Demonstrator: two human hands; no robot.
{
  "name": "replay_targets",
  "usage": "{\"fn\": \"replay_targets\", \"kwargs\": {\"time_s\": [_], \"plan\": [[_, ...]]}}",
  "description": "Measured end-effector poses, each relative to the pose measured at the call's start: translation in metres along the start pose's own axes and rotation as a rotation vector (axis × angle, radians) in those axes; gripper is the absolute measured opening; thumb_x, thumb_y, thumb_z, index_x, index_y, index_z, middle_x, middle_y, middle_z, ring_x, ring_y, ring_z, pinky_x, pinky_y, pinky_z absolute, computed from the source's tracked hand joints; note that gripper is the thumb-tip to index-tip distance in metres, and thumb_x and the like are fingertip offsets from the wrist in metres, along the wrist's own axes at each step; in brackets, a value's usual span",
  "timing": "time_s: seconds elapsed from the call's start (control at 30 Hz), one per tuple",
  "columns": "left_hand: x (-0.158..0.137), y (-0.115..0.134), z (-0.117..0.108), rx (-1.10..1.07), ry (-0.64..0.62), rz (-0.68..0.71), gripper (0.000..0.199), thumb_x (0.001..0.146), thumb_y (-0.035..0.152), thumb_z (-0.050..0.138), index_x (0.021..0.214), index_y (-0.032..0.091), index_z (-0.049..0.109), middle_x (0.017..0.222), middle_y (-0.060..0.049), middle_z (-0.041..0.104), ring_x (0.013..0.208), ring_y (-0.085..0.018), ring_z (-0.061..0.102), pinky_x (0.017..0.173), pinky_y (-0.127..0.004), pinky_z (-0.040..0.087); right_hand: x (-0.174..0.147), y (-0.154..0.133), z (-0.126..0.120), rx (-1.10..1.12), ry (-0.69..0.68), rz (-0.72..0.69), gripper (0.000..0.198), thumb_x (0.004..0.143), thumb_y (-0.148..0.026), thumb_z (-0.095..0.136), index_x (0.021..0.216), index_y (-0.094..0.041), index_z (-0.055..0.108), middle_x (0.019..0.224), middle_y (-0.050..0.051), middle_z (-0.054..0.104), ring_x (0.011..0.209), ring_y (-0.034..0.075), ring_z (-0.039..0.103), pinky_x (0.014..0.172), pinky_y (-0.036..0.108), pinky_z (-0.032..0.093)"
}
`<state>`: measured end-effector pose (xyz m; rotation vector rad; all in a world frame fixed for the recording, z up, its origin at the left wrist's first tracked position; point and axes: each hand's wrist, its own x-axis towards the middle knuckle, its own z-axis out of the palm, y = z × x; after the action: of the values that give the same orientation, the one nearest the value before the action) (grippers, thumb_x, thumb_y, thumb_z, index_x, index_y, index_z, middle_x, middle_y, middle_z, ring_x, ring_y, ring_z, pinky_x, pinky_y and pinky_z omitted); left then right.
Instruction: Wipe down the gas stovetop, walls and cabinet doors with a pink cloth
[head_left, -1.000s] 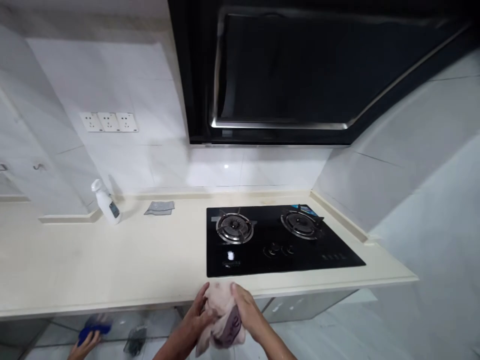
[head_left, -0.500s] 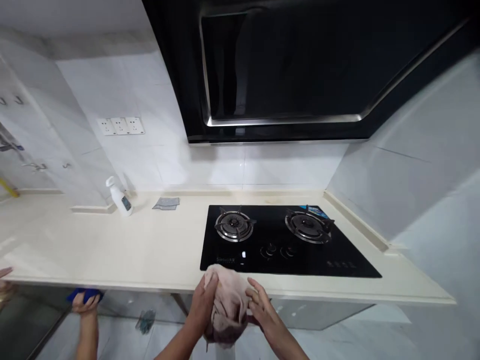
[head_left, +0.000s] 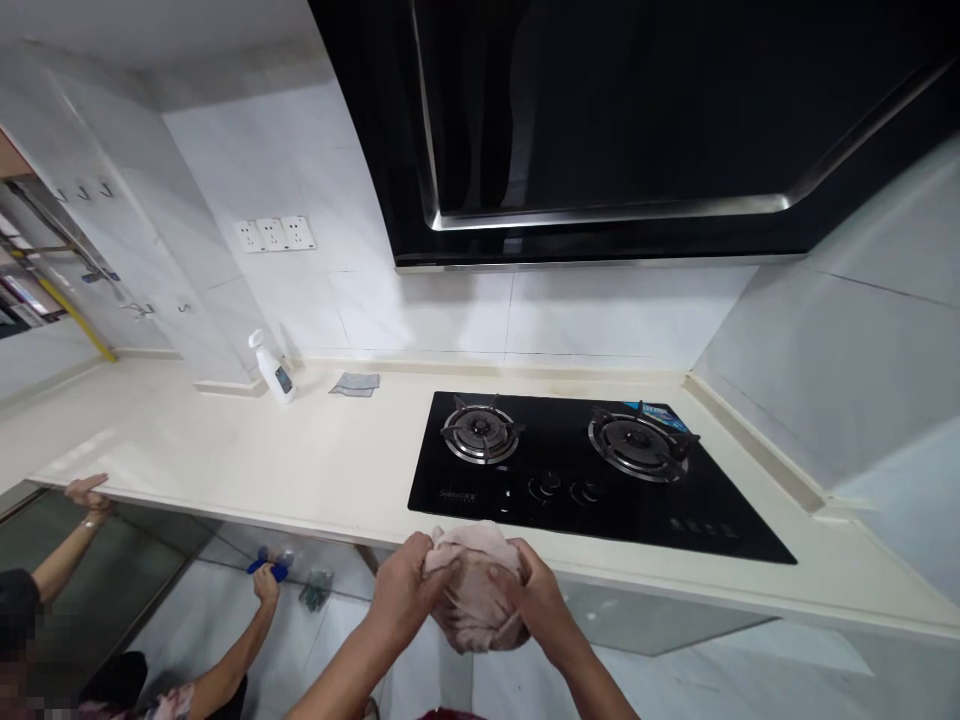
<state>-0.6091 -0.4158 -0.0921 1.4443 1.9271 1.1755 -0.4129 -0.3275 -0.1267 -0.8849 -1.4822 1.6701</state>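
A crumpled, pale pinkish cloth [head_left: 480, 595] is bunched between my two hands, just in front of the counter edge. My left hand [head_left: 409, 585] grips its left side, thumb on top. On its right side my right hand [head_left: 536, 600] is closed in the same way, thumb pressed into the folds. Fingers beneath the cloth are hidden. Right behind it lies the black gas stove [head_left: 487, 490] with two burners, set in the cream countertop [head_left: 315, 460].
A white spray bottle [head_left: 274, 370] and a folded grey cloth [head_left: 356, 384] stand at the back left. Overhead hangs a black range hood [head_left: 600, 130]. At lower left a crouching person holds a blue cloth [head_left: 268, 565] near the floor, another hand [head_left: 86, 492] on the counter edge.
My right hand has closed on the cloth, which is now spread between both hands. The view has shifted left, showing more of the other person, whose blue cloth is lower.
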Motion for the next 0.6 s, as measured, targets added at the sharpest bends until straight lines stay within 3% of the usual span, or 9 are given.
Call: {"fn": "replay_targets", "kwargs": {"time_s": [0.1,0.2,0.27,0.43,0.5,0.6], "plan": [[0.001,0.005,-0.012,0.090,0.097,0.126,0.032,0.089,0.041,0.059,0.067,0.021,0.049,0.079,-0.001,0.050,0.078,-0.016,0.050,0.073,-0.027,0.041,-0.005,0.006,-0.017,0.035,0.081,0.087,0.041,0.075,-0.058,0.072,0.093,-0.022,0.063,0.071,-0.004,0.059,0.066,0.015,0.051,0.060,0.025,0.039],[0.002,0.012,-0.014,0.001,0.098,0.198,0.026,0.092,0.041,0.056,0.075,0.021,0.058,0.092,-0.005,0.056,0.090,-0.019,0.054,0.081,-0.029,0.045,-0.013,0.014,-0.024,0.110,0.064,0.105,0.037,0.076,-0.052,0.069,0.097,-0.023,0.063,0.077,-0.002,0.064,0.071,0.017,0.055,0.065,0.027,0.042],[0.001,0.018,-0.012,-0.074,0.081,0.152,0.024,0.091,0.043,0.057,0.082,0.021,0.060,0.094,-0.004,0.059,0.089,-0.019,0.055,0.081,-0.029,0.045,-0.019,0.014,-0.026,0.121,0.081,0.105,0.035,0.077,-0.048,0.069,0.100,-0.023,0.064,0.083,-0.001,0.066,0.076,0.019,0.058,0.069,0.028,0.044],[-0.001,0.045,-0.003,-0.340,-0.001,-0.112,0.037,0.087,0.055,0.060,0.076,0.022,0.046,0.068,0.005,0.048,0.066,-0.013,0.046,0.066,-0.023,0.040,-0.028,0.001,-0.043,0.119,0.161,0.083,0.044,0.076,-0.047,0.072,0.113,-0.023,0.064,0.103,0.003,0.069,0.093,0.022,0.063,0.079,0.030,0.049],[0.001,0.059,0.000,-0.424,-0.021,-0.141,0.039,0.086,0.057,0.060,0.080,0.021,0.049,0.072,0.004,0.053,0.069,-0.013,0.049,0.068,-0.023,0.041,-0.029,-0.002,-0.051,0.094,0.183,0.054,0.048,0.075,-0.048,0.073,0.115,-0.024,0.064,0.112,0.006,0.069,0.102,0.024,0.063,0.085,0.032,0.050],[0.004,0.074,0.005,-0.445,-0.104,-0.134,0.038,0.085,0.057,0.061,0.086,0.019,0.056,0.076,0.003,0.058,0.073,-0.014,0.052,0.070,-0.023,0.042,-0.029,0.004,-0.058,0.082,0.235,0.071,0.050,0.077,-0.052,0.069,0.117,-0.022,0.063,0.112,0.008,0.070,0.100,0.025,0.065,0.086,0.035,0.052]]}}
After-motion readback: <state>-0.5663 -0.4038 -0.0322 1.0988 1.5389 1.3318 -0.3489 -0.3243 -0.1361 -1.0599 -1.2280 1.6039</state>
